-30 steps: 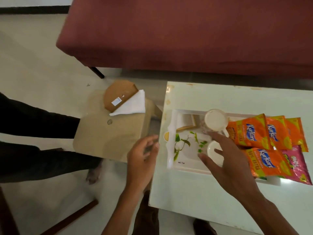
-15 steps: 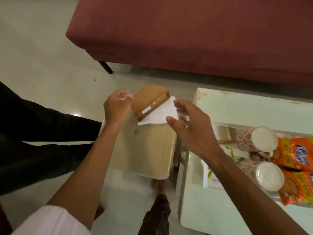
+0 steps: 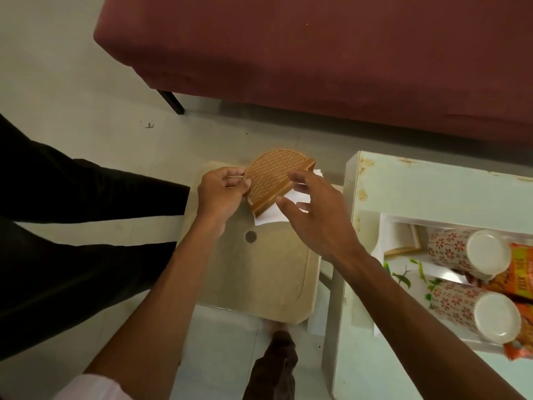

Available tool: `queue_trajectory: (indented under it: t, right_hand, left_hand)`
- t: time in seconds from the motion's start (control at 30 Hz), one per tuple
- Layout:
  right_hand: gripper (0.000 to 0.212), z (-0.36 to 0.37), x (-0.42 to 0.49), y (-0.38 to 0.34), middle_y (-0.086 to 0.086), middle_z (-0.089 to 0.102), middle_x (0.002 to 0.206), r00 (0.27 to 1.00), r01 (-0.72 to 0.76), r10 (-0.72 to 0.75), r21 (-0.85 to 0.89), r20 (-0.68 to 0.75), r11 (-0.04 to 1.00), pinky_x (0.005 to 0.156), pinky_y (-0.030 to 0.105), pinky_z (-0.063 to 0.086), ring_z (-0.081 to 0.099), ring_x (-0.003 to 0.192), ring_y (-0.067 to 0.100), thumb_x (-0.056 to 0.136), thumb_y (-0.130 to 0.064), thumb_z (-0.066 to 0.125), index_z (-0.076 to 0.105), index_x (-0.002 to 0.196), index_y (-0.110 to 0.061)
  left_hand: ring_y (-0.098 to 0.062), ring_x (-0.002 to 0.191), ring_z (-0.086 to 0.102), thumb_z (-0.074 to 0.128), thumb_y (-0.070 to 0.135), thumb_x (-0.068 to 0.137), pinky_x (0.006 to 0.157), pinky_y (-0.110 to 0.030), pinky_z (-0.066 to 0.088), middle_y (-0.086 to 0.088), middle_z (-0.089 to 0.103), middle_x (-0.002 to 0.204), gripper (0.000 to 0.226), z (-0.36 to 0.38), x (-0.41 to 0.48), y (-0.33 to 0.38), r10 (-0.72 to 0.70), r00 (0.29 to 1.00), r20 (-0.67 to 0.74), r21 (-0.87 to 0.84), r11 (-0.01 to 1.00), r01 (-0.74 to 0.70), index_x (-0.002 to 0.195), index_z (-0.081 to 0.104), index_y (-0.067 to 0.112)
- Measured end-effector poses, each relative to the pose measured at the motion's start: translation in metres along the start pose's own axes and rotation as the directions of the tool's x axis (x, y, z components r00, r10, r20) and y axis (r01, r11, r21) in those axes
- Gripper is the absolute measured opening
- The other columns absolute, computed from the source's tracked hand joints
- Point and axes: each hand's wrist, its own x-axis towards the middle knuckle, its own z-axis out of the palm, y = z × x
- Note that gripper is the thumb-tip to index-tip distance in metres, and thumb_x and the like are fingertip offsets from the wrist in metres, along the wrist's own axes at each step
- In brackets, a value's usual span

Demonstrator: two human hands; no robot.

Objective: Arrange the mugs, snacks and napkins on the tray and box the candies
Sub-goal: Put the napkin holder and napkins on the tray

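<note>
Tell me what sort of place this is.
Probably a living room in a home: a maroon sofa stands on a tiled floor, beside a low white table where a tray holds floral mugs and snack packets.

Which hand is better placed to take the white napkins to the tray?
Right hand: it hovers open over the napkins, on the tray's side. The left hand grips the holder.

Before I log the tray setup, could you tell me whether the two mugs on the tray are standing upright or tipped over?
Upright. Both floral mugs stand on the tray, their round open mouths facing up towards the camera.
</note>
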Motion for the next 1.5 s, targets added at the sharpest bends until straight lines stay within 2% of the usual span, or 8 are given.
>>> queue_trajectory:
  t: [0.23,0.47,0.77,1.07,1.17,1.23,1.33,1.5]
  right_hand:
    - [0.049,0.002,0.001,-0.011,-0.004,0.055,0.139,0.99,-0.03,0.037,0.053,-0.136,0.998,0.1,0.029,0.048,0.053,0.118,0.009,0.091,-0.038,0.063,0.05,0.135,-0.021]
    - [0.032,-0.013,-0.017,-0.017,-0.04,0.047,0.091,0.957,-0.038,0.093,0.201,-0.275,0.979,0.06,-0.008,0.035,0.048,0.077,-0.034,0.095,-0.047,0.054,0.056,0.121,-0.03]
    - [0.021,-0.057,-0.07,0.03,-0.015,0.069,0.075,0.921,-0.154,0.212,0.195,-0.327,0.969,0.062,0.017,0.054,0.066,0.071,0.002,0.097,-0.021,0.047,0.066,0.088,-0.023]
    - [0.028,-0.098,-0.129,0.096,-0.02,0.07,0.089,0.885,-0.228,0.316,0.273,-0.343,0.935,0.071,0.015,0.055,0.065,0.083,-0.007,0.102,-0.017,0.045,0.065,0.118,-0.028]
    - [0.029,-0.11,-0.143,0.113,-0.023,0.067,0.092,0.882,-0.243,0.33,0.274,-0.336,0.93,0.073,0.016,0.053,0.061,0.085,-0.014,0.101,-0.017,0.045,0.063,0.12,-0.031]
    - [0.03,-0.117,-0.151,0.125,-0.032,0.064,0.086,0.882,-0.238,0.32,0.26,-0.346,0.936,0.066,0.004,0.047,0.058,0.085,-0.019,0.101,-0.017,0.045,0.063,0.124,-0.027]
    - [0.029,-0.122,-0.159,0.14,-0.046,0.059,0.074,0.888,-0.214,0.284,0.224,-0.36,0.951,0.056,-0.003,0.04,0.056,0.078,-0.023,0.101,-0.012,0.046,0.062,0.122,-0.023]
    - [0.037,-0.123,-0.166,0.159,-0.033,0.061,0.075,0.905,-0.203,0.263,0.204,-0.335,0.958,0.057,-0.004,0.039,0.059,0.077,-0.02,0.101,-0.01,0.046,0.056,0.135,-0.022]
  left_hand:
    - [-0.01,0.091,0.074,0.08,0.015,0.083,0.073,-0.026,0.063,0.002,0.076,0.103,0.03,0.006,-0.04,0.018,0.112,0.994,-0.009,-0.223,0.968,-0.111,0.112,0.073,0.018]
    - [-0.004,0.088,0.075,0.075,0.021,0.087,0.075,-0.03,0.064,0.006,0.078,0.1,0.025,0.04,-0.114,0.022,0.402,0.912,-0.084,-0.173,0.895,-0.411,0.112,0.075,0.017]
    - [-0.016,0.086,0.076,0.08,0.015,0.084,0.083,-0.028,0.061,-0.006,0.079,0.097,0.023,0.099,-0.186,-0.009,0.675,0.734,-0.069,0.067,0.737,-0.672,0.104,0.078,0.004]
    - [-0.009,0.076,0.074,0.073,0.012,0.09,0.073,-0.021,0.061,-0.002,0.079,0.09,0.013,0.137,-0.25,-0.022,0.735,0.677,0.035,0.083,0.673,-0.735,0.101,0.077,0.008]
    - [0.0,0.089,0.072,0.065,0.015,0.097,0.074,-0.011,0.056,0.01,0.077,0.097,0.014,0.146,-0.258,-0.015,0.491,0.858,-0.152,-0.093,0.857,-0.507,0.107,0.075,0.017]
    - [0.002,0.105,0.067,0.057,0.027,0.101,0.084,-0.012,0.054,0.014,0.074,0.112,0.021,0.158,-0.257,-0.009,0.218,0.976,-0.015,-0.252,0.944,-0.215,0.118,0.07,0.027]
    - [-0.007,0.124,0.06,0.043,0.04,0.105,0.102,-0.025,0.051,0.008,0.067,0.13,0.036,0.178,-0.249,-0.005,-0.042,0.952,0.304,-0.421,0.89,0.173,0.132,0.062,0.026]
    - [-0.008,0.128,0.057,0.033,0.052,0.104,0.114,-0.041,0.042,0.01,0.065,0.133,0.047,0.207,-0.251,-0.01,-0.039,0.907,0.419,-0.324,0.927,0.19,0.135,0.06,0.03]
